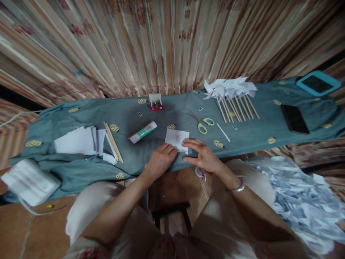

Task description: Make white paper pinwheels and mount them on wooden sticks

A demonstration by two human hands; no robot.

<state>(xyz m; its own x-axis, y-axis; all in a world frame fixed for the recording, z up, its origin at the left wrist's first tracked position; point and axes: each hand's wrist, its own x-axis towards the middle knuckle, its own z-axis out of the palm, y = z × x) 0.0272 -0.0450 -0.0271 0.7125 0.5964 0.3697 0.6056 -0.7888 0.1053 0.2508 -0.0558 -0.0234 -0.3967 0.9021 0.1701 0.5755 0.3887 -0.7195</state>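
A square sheet of white paper (175,138) with crease lines lies near the front edge of the cloth-covered table. My left hand (162,158) presses on its lower left part with fingers held together; the fingertips hide that corner. At the right side of the paper, my right hand (203,155) has its thumb and fingers apart, the fingertips touching or just above the sheet. Behind the paper and to its right are green-handled scissors (202,122), blades open. A glue stick (142,132) lies to the left, and a small red box (156,102) of metal pieces stands farther back.
Paper pinwheels (230,88) on sticks lie at the back right, beside a phone (295,118) and a blue-framed tablet (318,83). At left are paper sheets (78,141), loose sticks (113,142) and a white box-shaped device (31,182). Many paper pinwheels (299,201) are heaped at lower right.
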